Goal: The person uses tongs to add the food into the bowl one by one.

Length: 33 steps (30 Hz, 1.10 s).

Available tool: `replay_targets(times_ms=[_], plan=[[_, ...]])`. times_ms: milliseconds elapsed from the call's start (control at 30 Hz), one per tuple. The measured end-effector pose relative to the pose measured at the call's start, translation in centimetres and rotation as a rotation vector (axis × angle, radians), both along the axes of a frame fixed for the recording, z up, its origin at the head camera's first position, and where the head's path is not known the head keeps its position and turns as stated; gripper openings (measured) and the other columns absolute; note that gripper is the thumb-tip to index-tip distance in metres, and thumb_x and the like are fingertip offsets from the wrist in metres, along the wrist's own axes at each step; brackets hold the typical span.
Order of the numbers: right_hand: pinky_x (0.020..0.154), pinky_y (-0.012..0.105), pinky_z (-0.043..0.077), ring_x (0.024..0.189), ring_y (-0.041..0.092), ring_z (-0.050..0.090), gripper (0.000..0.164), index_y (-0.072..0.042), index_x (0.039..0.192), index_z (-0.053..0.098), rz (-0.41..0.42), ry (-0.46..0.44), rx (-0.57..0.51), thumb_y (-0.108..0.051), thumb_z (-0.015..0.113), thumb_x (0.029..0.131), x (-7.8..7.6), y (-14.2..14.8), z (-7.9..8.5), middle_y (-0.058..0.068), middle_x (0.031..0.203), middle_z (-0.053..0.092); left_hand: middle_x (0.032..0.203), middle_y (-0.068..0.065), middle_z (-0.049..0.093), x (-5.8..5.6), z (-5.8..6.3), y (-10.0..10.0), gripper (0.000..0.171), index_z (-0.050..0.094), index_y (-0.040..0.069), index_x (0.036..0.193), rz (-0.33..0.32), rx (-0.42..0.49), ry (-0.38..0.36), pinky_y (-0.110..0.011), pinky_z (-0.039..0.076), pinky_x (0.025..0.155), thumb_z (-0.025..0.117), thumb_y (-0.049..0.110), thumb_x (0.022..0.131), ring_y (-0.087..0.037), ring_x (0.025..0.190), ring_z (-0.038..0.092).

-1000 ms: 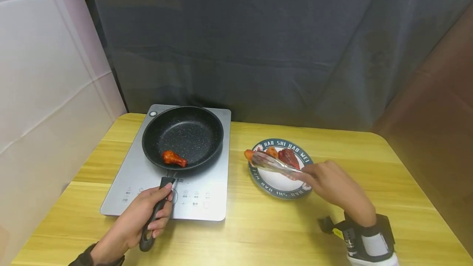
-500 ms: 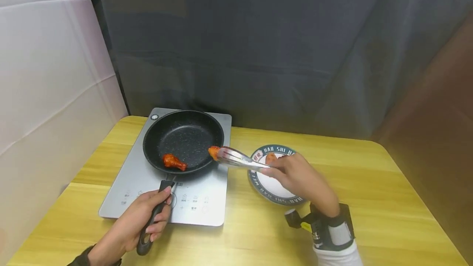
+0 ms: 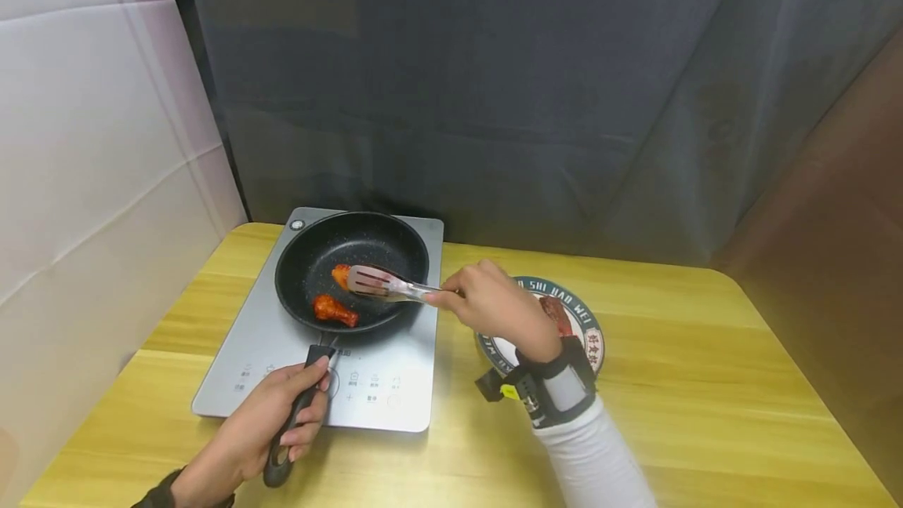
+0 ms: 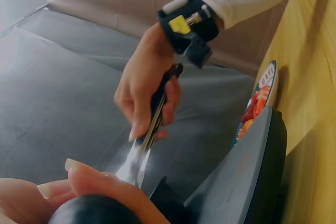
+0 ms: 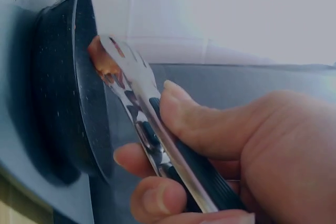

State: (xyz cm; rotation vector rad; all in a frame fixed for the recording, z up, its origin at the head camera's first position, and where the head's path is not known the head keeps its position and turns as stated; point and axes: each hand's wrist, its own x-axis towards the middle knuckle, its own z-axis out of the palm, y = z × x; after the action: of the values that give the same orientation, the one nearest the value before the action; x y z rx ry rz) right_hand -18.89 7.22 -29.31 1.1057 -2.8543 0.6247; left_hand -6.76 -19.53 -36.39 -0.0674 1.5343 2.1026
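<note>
**My tongs (image 3: 391, 286) pointed left across the pan (image 3: 388, 245)**

Head view: My right hand (image 3: 494, 306) pinched the tongs with the thumb and fingers drawn close. Their long axis ran nearly sideways, the grip end to the right and slightly nearer me, the slotted tips to the left. Between those tips was 1 orange-red meat piece (image 3: 341, 276), its free end jutting left, within the pan's outline. Nearer me in the pan lay 1 drumstick (image 3: 335, 310), thick end to the left, thin end to the right and angled a little toward me. My left hand (image 3: 278, 406) was curled fully round the pan's handle (image 3: 319, 353), which pointed toward me and slightly left. The pan sat on a silver hob (image 3: 395, 402). On the plate (image 3: 591, 324), partly behind my right wrist, a dark red piece (image 3: 557, 316) slanted from far left to near right.

Left wrist view: The tongs ran down from my right hand, their lower part blurred and their tips hidden.

Right wrist view: My thumb lay on 1 arm of the tongs, fingers on the other. The tips gripped the meat piece just inside the rim; I cannot tell whether it touched the pan.
</note>
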Motion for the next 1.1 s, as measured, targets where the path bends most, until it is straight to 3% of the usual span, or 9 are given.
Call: replay_targets(times_ms=[433,700,833,1100], plan=[[0.038,0.02,0.021,0.037,0.005,0.028,0.058,-0.019,0.044,0.042,-0.058,-0.023,0.119,-0.041,0.058,0.095,-1.5,-5.3,0.1,-0.01,0.045,0.021,0.061,0.005,0.037,-0.1,0.1,-0.1,0.036,0.037,0.004,0.095,0.002,-0.006,-0.017,-0.019,0.037,0.037,0.042,0.039,0.103,-0.003,0.04,0.034],[0.037,0.02,0.023,0.036,0.007,0.035,0.05,-0.013,0.053,0.063,-0.052,-0.079,0.151,-0.04,0.059,0.095,-2.0,-6.8,-0.2,-0.008,0.043,0.027,0.061,0.004,0.037,0.0,0.1,-0.1,0.035,0.038,0.005,0.095,-0.004,0.014,-0.021,-0.019,0.038,0.037,0.041,0.039,0.103,-0.003,0.04,0.034],[0.036,0.021,0.023,0.035,0.009,0.038,0.05,-0.01,0.056,0.066,-0.056,-0.112,0.152,-0.04,0.058,0.095,-2.3,-7.0,-0.3,-0.007,0.041,0.03,0.061,0.004,0.037,0.0,0.1,-0.1,0.036,0.038,0.004,0.095,-0.008,0.019,-0.018,-0.019,0.038,0.037,0.041,0.039,0.103,-0.003,0.04,0.034],[0.041,0.023,0.038,0.037,0.012,0.052,0.046,-0.012,0.064,0.072,-0.063,-0.177,0.152,-0.043,0.058,0.095,-2.9,-7.4,-0.3,-0.003,0.043,0.05,0.061,0.005,0.037,-0.1,0.2,-0.2,0.036,0.038,0.004,0.095,-0.016,0.026,-0.012,-0.02,0.038,0.037,0.041,0.039,0.103,-0.003,0.04,0.034]])
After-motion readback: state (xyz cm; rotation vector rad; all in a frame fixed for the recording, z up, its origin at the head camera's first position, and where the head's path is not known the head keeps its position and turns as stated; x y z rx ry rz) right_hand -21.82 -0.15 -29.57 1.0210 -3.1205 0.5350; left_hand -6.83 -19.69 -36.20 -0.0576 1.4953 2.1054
